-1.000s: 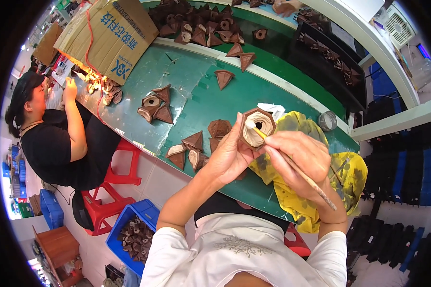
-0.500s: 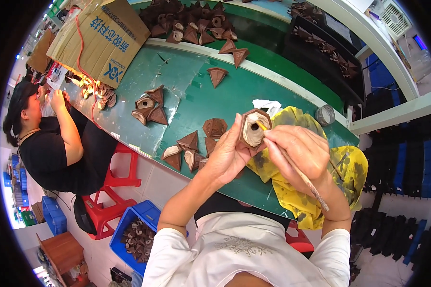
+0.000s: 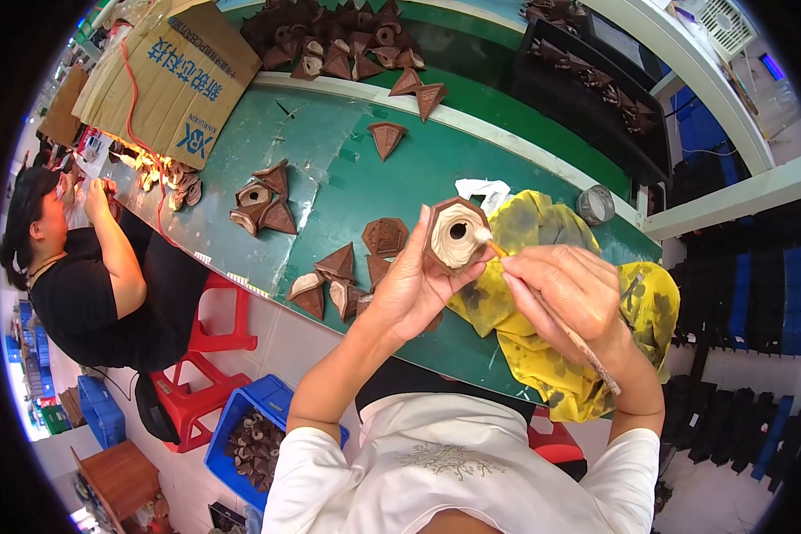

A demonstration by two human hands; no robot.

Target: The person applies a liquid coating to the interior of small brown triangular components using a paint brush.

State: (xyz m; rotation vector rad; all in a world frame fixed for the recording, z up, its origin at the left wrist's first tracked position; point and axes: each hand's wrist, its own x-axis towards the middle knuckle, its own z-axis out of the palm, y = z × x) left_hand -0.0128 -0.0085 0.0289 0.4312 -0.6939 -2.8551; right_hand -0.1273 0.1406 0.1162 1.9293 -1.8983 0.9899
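My left hand [image 3: 408, 294] grips a brown faceted piece [image 3: 447, 253] by its edges. Its inner face is cream with a dark round hole in it. In my right hand [image 3: 577, 289] is a thin paintbrush [image 3: 600, 367], held like a pen, its pale tip touching or just over the cream part at the right of the hole. Several similar brown pieces lie on the green table just left of my hands, among them a hexagonal one [image 3: 385, 237] and one with a cream patch [image 3: 307, 294].
A yellow stained cloth [image 3: 543, 347] lies under and beside my right forearm. Behind it are a white paper [image 3: 482, 192] and a small jar [image 3: 594, 206]. A cardboard box [image 3: 169, 80] stands at far left, near a seated co-worker [image 3: 80, 267]. A blue crate [image 3: 271, 400] of pieces sits on the floor.
The brush tip has drawn back from the hole to the right side of the cream area. The piece has shifted slightly left and turned in my left hand.
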